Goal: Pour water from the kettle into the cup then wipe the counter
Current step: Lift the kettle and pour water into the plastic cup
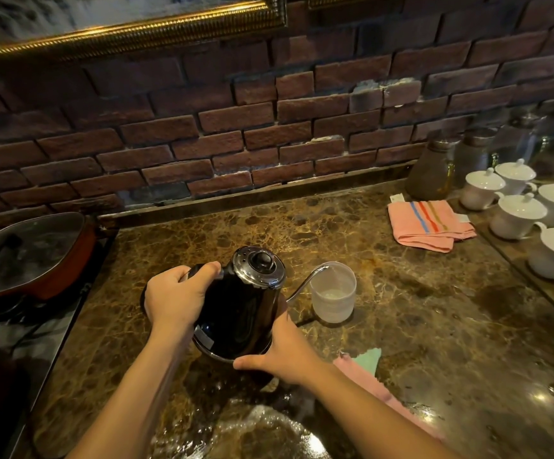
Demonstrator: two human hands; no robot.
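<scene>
A black gooseneck kettle (239,309) with a shiny lid is tilted toward the right, lifted off the brown marble counter (418,319). My left hand (176,296) grips its handle. My right hand (285,349) supports the kettle's base from below and the right side. The thin spout tip hangs over the rim of a translucent plastic cup (333,293), which stands on the counter and holds a little water. A pink and green cloth (368,369) lies on the counter just right of my right forearm, partly hidden by it.
A folded pink striped towel (429,225) lies at the back right. Several white lidded cups (517,213) and glass jars (434,170) stand further right. A red pan with a glass lid (30,253) sits on the stove at left. A brick wall runs behind.
</scene>
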